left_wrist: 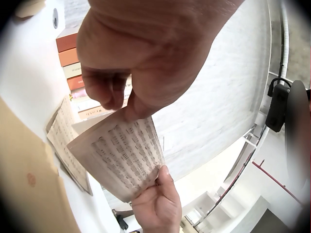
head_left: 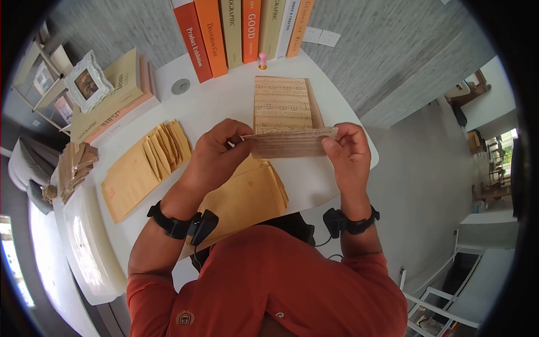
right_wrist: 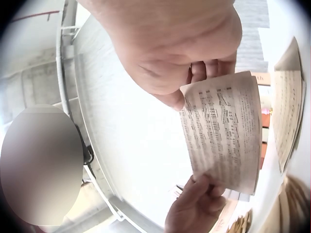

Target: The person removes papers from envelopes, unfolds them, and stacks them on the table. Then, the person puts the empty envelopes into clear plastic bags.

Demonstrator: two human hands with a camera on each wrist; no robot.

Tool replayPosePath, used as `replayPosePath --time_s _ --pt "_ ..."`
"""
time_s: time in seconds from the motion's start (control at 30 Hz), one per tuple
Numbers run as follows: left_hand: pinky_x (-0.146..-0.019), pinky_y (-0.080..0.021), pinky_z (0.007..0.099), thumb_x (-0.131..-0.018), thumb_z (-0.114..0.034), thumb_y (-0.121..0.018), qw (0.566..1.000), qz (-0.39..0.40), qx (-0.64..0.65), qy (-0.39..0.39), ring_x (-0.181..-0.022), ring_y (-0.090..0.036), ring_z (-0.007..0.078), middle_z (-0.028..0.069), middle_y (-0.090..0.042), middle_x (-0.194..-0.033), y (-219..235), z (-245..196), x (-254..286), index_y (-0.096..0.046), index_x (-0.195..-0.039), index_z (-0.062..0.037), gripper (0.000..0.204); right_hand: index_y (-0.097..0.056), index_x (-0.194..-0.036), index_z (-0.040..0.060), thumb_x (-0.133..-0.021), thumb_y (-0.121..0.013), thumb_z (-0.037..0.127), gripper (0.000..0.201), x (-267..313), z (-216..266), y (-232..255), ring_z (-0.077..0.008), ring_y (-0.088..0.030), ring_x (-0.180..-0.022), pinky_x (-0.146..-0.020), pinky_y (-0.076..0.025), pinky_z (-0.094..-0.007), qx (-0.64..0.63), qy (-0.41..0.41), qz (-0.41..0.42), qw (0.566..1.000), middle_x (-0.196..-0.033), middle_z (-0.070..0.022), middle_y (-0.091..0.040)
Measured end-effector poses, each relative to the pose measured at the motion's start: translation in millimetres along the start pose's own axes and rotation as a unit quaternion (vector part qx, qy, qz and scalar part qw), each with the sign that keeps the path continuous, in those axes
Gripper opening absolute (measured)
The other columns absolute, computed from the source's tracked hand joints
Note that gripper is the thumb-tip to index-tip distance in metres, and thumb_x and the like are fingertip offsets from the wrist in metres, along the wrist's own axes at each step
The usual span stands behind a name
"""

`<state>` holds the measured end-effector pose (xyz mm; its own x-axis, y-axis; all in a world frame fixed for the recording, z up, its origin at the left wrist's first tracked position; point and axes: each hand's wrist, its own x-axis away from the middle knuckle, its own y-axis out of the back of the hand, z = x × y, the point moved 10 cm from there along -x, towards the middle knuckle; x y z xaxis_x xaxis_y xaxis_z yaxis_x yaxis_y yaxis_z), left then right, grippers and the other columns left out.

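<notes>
Both hands hold a sheet of music-printed paper above the desk, in front of the body. The left hand pinches its left end between thumb and curled fingers. At the opposite end, the right hand grips the paper with the thumb on the near face and the fingers behind. Rows of printed notes on the sheet show in the left wrist view. Just beyond it lies a stack of similar music paper. Below the left hand are yellow-brown paper envelopes, partly covered by the forearm.
More envelopes lie fanned at the left. Upright books line the back, with a pink-handled stamp before them. Further left are stacked books bearing a white picture frame, and brown paper packets.
</notes>
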<state>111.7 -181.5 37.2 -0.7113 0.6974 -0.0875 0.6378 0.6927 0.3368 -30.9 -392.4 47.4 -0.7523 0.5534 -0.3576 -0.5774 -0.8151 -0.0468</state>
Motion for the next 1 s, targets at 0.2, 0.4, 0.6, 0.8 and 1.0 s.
replayPosePath --time_s 0.2,0.4,0.6,0.8,1.0 --pt "-0.075 -0.049 0.0216 -0.095 -0.003 -0.066 0.996 0.050 0.054 0.050 -0.084 -0.059 0.0057 0.0008 -0.065 -0.097 -5.1 0.5 7.6 -0.062 -0.113 -0.0018 0.018 -0.062 -0.125 0.0013 -0.093 -0.073 0.008 0.035 -3.6 12.5 -15.7 -0.0127 -0.064 -0.099 -0.092 -0.052 -0.0288 0.080 0.013 0.079 0.994 -0.104 -0.0018 -0.070" --pt "-0.098 -0.049 0.0367 -0.080 -0.020 -0.082 0.981 0.034 -0.187 -0.044 -0.115 -0.058 0.0247 0.0155 -0.053 -0.136 -5.5 -25.2 35.0 -0.049 -0.140 -0.0027 0.070 -0.066 -0.123 0.0001 -0.095 -0.068 0.004 0.028 23.0 -35.1 13.7 -0.0108 -0.063 -0.101 -0.093 -0.051 -0.0286 0.088 -0.116 0.106 0.984 -0.110 -0.0041 -0.071" --pt "-0.116 -0.032 0.0487 -0.065 -0.038 -0.088 0.887 0.168 -0.428 -0.038 -0.137 -0.041 0.0400 0.0225 -0.043 -0.146 -57.2 9.4 84.7 -0.044 -0.144 -0.0036 0.096 -0.063 -0.126 -0.0012 -0.100 -0.060 0.004 0.027 41.5 -59.8 43.8 -0.0110 -0.061 -0.104 -0.095 -0.048 -0.0286 0.160 -0.166 0.081 0.970 -0.114 -0.0049 -0.070" --pt "-0.116 -0.031 0.0507 -0.065 -0.038 -0.088 0.885 0.173 -0.433 -0.016 -0.136 -0.042 0.0404 0.0231 -0.043 -0.145 -56.2 6.9 81.8 -0.044 -0.145 -0.0058 0.098 -0.061 -0.127 -0.0017 -0.098 -0.057 0.000 0.030 38.7 -50.6 52.6 -0.0123 -0.061 -0.106 -0.097 -0.047 -0.0297 0.123 -0.149 0.039 0.980 -0.116 -0.0061 -0.069" --pt "-0.115 -0.032 0.0513 -0.066 -0.036 -0.088 0.893 0.124 -0.430 -0.042 -0.135 -0.042 0.0411 0.0235 -0.042 -0.145 -39.5 -9.0 75.3 -0.043 -0.147 -0.0075 0.096 -0.058 -0.127 -0.0030 -0.096 -0.059 0.004 0.031 39.8 -26.3 55.5 -0.0140 -0.067 -0.097 -0.080 -0.056 -0.0287 -0.037 -0.131 -0.025 0.990 -0.114 -0.0100 -0.069"
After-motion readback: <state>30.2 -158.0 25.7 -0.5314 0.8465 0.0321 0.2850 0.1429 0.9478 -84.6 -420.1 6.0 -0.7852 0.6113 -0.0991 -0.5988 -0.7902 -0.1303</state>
